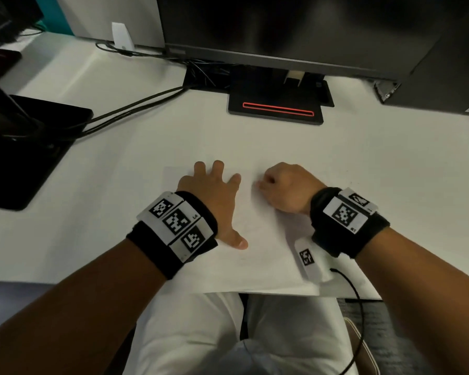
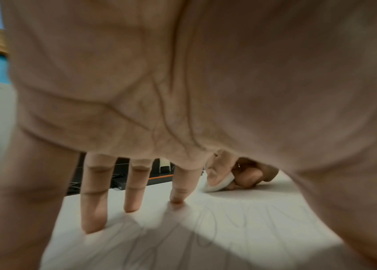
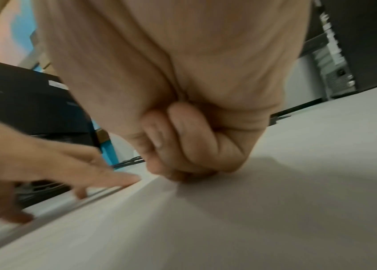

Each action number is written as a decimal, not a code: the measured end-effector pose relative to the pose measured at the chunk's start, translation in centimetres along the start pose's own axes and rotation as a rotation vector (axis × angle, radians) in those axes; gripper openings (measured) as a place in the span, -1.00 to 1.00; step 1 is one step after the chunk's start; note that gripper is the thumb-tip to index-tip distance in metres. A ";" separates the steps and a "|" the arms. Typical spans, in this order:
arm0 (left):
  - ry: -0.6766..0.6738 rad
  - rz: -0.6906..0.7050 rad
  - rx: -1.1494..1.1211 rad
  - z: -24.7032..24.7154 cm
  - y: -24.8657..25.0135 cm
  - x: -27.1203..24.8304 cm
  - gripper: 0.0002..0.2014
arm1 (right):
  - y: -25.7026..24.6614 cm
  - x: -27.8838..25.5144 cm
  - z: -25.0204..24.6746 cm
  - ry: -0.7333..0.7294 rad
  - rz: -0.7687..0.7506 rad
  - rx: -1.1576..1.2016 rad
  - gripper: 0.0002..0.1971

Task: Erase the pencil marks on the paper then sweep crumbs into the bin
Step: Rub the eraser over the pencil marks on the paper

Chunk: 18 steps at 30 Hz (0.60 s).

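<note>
A white sheet of paper [image 1: 257,255] lies on the white desk in front of me, with faint pencil marks [image 2: 240,215] on it. My left hand [image 1: 214,190] rests flat on the sheet's left part with its fingers [image 2: 95,201] spread and straight, pressing the paper down. My right hand [image 1: 284,185] is curled at the sheet's upper right and pinches a small white eraser [image 2: 217,184] against the paper. In the head view the eraser is hidden under the fist. No bin is in view.
A black monitor [image 1: 282,31] on a stand with a red-lined base [image 1: 276,109] is behind the paper. Black cables [image 1: 136,106] run left to a dark device [image 1: 25,147]. A black computer tower [image 1: 444,63] stands at the right. The desk edge [image 1: 92,277] is near my lap.
</note>
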<state>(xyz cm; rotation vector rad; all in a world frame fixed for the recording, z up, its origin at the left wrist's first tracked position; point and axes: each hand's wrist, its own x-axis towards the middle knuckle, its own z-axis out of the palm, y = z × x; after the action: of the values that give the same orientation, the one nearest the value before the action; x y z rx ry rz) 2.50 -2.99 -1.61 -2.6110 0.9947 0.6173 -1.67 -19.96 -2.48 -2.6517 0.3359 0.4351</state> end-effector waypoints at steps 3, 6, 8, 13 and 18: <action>-0.003 -0.005 -0.006 0.1 0.0 0.1 0.27 | -0.5 0.1 0.7 -0.073 -0.043 -0.011 -0.54; -0.009 -0.010 -0.007 0.0 0.0 0.1 0.28 | 0.3 0.5 -0.5 0.045 0.053 0.047 -0.58; -0.011 -0.010 -0.016 0.1 0.0 0.0 0.27 | -0.4 0.3 0.2 0.004 0.002 0.020 -0.59; -0.014 -0.011 -0.016 0.1 0.0 0.1 0.28 | -0.2 0.3 -0.1 -0.058 0.024 0.063 -0.56; -0.003 -0.008 -0.014 0.1 0.0 0.0 0.26 | -1.5 -0.5 0.9 -0.136 -0.077 -0.024 -0.57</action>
<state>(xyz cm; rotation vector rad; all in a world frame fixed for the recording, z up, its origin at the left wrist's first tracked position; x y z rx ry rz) 2.48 -2.95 -1.74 -2.6242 0.9820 0.6292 -1.88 -18.15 -2.52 -2.6310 0.1870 0.5941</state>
